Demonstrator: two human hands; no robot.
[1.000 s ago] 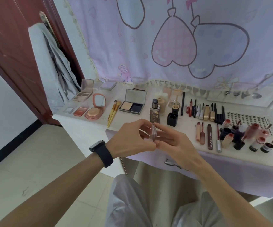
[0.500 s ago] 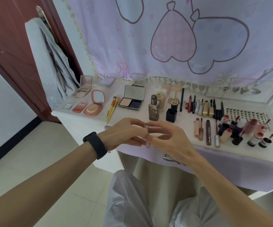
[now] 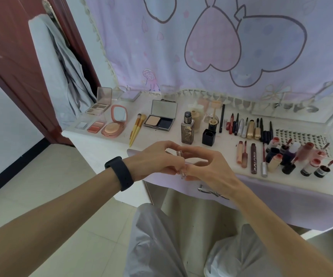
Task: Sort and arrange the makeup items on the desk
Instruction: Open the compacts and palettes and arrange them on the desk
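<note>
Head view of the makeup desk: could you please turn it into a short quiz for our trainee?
1. True or false: the left hand and the right hand both hold the small clear item.
2. What lies just left of the open black compact? A) the yellow-handled brushes B) a red lipstick C) a pair of scissors
3. Fill in: the lid of the round pink compact stands ____.
Key: 1 true; 2 A; 3 open.
</note>
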